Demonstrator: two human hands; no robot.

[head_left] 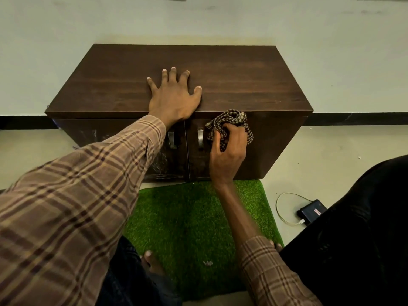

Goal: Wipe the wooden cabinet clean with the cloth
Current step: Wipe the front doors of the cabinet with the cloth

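One cabinet (231, 85), one cloth (231, 120), two doors, two handles, one mat (187, 217), one power bank (312, 212) with one cable (281, 208), two hands showing.

Cabinet: low, dark brown wood grain, sitting on the floor against a pale wall with a black skirting strip. Flat top is lying bare apart from one hand. Left door (106, 138) is showing pale smears and streaks near its lower inner part; right door (271, 146) is looking darker and plainer. The two doors are meeting at a thin centre seam. Left handle (171, 140) and right handle (200, 138) are metal, upright, flanking the seam.

Cloth: small-checked, black and tan, bunched into a wad, sitting against the upper part of the right door, just under the top's front edge and just right of the right handle.

Left hand (174, 96): lying flat on the top near its front edge, palm down, fingers spread wide, holding nothing. A plaid sleeve (77, 206) is covering the arm up to the wrist.

Right hand (227, 155): fingers curled closed around the cloth, pressing it to the right door; forearm bare, matching sleeve pushed back toward the elbow.

Mat: green artificial grass, lying on the floor in front of the cabinet, touching its base; bare toes are resting on its near edge.

Power bank: dark, lying on the floor right of the mat, with the white cable looping from it.
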